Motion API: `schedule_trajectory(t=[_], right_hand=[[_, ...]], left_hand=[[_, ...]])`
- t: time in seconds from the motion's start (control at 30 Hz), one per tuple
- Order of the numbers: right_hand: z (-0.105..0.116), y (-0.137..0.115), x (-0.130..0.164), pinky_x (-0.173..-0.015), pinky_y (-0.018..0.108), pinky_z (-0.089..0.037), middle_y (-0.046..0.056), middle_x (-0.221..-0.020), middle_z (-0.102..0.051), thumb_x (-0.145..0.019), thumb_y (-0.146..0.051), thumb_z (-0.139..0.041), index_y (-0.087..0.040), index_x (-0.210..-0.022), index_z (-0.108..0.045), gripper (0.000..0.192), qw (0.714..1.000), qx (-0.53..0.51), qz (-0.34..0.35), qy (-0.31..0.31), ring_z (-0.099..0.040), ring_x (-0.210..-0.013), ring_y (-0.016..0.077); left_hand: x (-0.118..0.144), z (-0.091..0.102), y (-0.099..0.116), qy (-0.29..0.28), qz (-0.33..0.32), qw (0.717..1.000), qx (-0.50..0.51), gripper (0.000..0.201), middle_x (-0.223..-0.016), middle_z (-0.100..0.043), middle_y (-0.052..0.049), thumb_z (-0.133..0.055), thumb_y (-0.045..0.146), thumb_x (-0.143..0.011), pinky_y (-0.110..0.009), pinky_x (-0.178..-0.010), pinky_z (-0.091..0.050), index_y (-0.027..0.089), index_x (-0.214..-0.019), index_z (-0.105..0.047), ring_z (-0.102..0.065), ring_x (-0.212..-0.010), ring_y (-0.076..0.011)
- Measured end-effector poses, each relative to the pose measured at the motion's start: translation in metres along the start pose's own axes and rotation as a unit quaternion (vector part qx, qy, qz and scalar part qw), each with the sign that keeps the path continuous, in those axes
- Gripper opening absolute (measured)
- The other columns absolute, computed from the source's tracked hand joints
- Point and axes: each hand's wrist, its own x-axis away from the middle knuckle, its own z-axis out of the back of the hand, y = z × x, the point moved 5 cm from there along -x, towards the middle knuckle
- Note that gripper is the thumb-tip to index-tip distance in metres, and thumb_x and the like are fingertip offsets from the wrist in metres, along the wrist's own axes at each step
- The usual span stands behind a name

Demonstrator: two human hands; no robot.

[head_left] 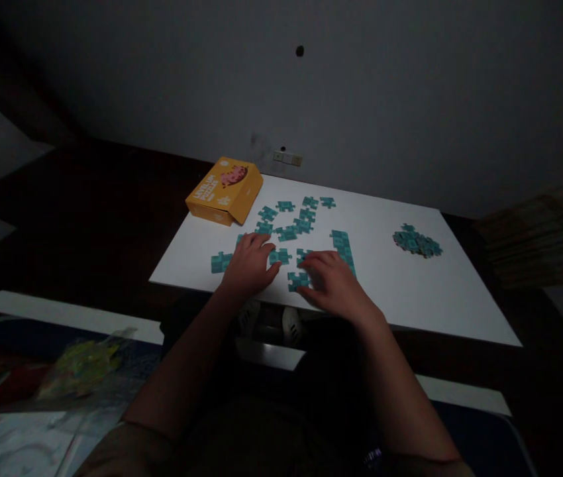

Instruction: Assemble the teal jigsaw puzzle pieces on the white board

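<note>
Closest to the person, at the near edge of the white bench (450, 298), both hands lie flat among teal puzzle pieces. The left hand (249, 265) rests palm down, fingers spread loosely and open, its fingertips touching a small piece (280, 256) just ahead of it; another loose piece (220, 262) sits just beside its outer edge. The right hand (334, 281) is likewise open and flat, fingers laid over a piece (297, 281) at the bench's front; neither hand grips anything that I can make out in the dim light. Just beyond the right hand runs a joined strip of pieces (343, 246). Farther back, scattered pieces (294, 222) spread across the middle. At the far left stands an orange puzzle box (224, 191), and well apart to the right a heap of pieces (416, 242).
</note>
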Motion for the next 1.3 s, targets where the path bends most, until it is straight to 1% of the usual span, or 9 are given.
schedule_trajectory(t=[0.17,0.33,0.47,0.57,0.7,0.87,1.0,1.13,1.3], right_hand=[[-0.010,-0.005,-0.002,-0.101,0.062,-0.059,0.015,-0.115,-0.076,-0.098,-0.049,-0.090,-0.029,-0.108,-0.079,0.025,0.997,0.060,-0.048,0.024,-0.068,-0.115,0.0443],[0.008,0.019,0.000,-0.103,0.064,-0.058,0.017,-0.119,-0.080,-0.113,-0.032,-0.057,-0.026,-0.123,-0.080,0.025,0.991,0.055,-0.083,0.092,-0.069,-0.114,0.0427],[0.017,0.043,0.000,-0.113,0.070,-0.059,0.018,-0.141,-0.078,-0.099,-0.032,-0.074,-0.026,-0.152,-0.075,0.054,0.993,0.008,-0.085,0.080,-0.068,-0.134,0.0464],[0.010,0.047,-0.007,-0.120,0.072,-0.057,0.019,-0.150,-0.076,-0.094,-0.037,-0.085,-0.028,-0.161,-0.071,0.069,0.996,-0.030,-0.074,0.039,-0.066,-0.143,0.0474],[0.002,0.044,-0.014,-0.122,0.070,-0.056,0.018,-0.141,-0.081,-0.094,-0.032,-0.086,-0.026,-0.160,-0.069,0.068,0.996,-0.053,-0.070,0.021,-0.067,-0.142,0.0457],[0.010,0.047,-0.003,-0.120,0.069,-0.055,0.015,-0.133,-0.085,-0.087,-0.027,-0.090,-0.026,-0.155,-0.069,0.071,0.994,-0.080,-0.072,0.033,-0.068,-0.138,0.0451],[0.021,0.066,0.011,-0.104,0.056,-0.064,0.011,-0.121,-0.085,-0.089,-0.028,-0.083,-0.026,-0.143,-0.072,0.055,0.967,-0.212,-0.127,0.064,-0.079,-0.108,0.0330],[0.034,0.084,0.022,-0.085,0.043,-0.065,0.006,-0.104,-0.084,-0.083,-0.036,-0.089,-0.027,-0.128,-0.073,0.048,0.907,-0.364,-0.183,0.107,-0.078,-0.087,0.0236],[0.030,0.073,0.036,-0.079,0.040,-0.065,0.005,-0.097,-0.084,-0.083,-0.035,-0.089,-0.026,-0.119,-0.076,0.039,0.897,-0.401,-0.185,0.012,-0.077,-0.080,0.0217]], left_hand=[[0.003,0.002,-0.002,0.022,0.021,1.000,0.008,0.036,-0.155,-0.073,-0.019,-0.071,0.034,-0.103,-0.069,-0.140,-0.038,0.019,-0.135,-0.078,-0.059,-0.150,-0.0422],[0.002,0.003,-0.004,0.046,0.050,0.998,-0.015,0.038,-0.151,-0.075,-0.020,-0.066,0.026,-0.104,-0.069,-0.139,-0.039,0.015,-0.139,-0.076,-0.062,-0.146,-0.0427],[0.001,0.001,-0.002,0.036,0.007,0.999,0.021,0.038,-0.154,-0.075,-0.016,-0.058,0.025,-0.112,-0.064,-0.137,-0.044,0.021,-0.145,-0.076,-0.062,-0.148,-0.0387],[0.006,0.001,0.003,0.015,-0.065,0.996,0.059,0.030,-0.155,-0.075,-0.012,-0.064,0.033,-0.115,-0.060,-0.132,-0.050,0.026,-0.139,-0.081,-0.063,-0.147,-0.0349],[0.014,0.003,0.009,-0.007,-0.131,0.989,0.070,0.015,-0.153,-0.075,-0.009,-0.078,0.041,-0.111,-0.059,-0.130,-0.050,0.031,-0.116,-0.087,-0.065,-0.144,-0.0330],[0.012,0.002,0.005,0.027,-0.113,0.992,0.041,0.011,-0.141,-0.080,-0.011,-0.078,0.030,-0.108,-0.061,-0.123,-0.054,0.027,-0.111,-0.089,-0.068,-0.134,-0.0343],[0.008,0.002,0.006,0.069,-0.111,0.991,0.020,0.017,-0.134,-0.084,-0.012,-0.071,0.022,-0.108,-0.060,-0.116,-0.058,0.024,-0.108,-0.087,-0.071,-0.125,-0.0352],[0.009,0.004,0.020,0.105,-0.109,0.988,0.039,0.020,-0.124,-0.086,-0.012,-0.066,0.022,-0.111,-0.058,-0.112,-0.059,0.022,-0.114,-0.085,-0.073,-0.120,-0.0350],[0.017,-0.011,0.070,0.069,-0.156,0.979,0.116,0.029,-0.131,-0.084,-0.013,-0.071,0.032,-0.111,-0.054,-0.111,-0.061,0.020,-0.136,-0.077,-0.075,-0.123,-0.0330]])
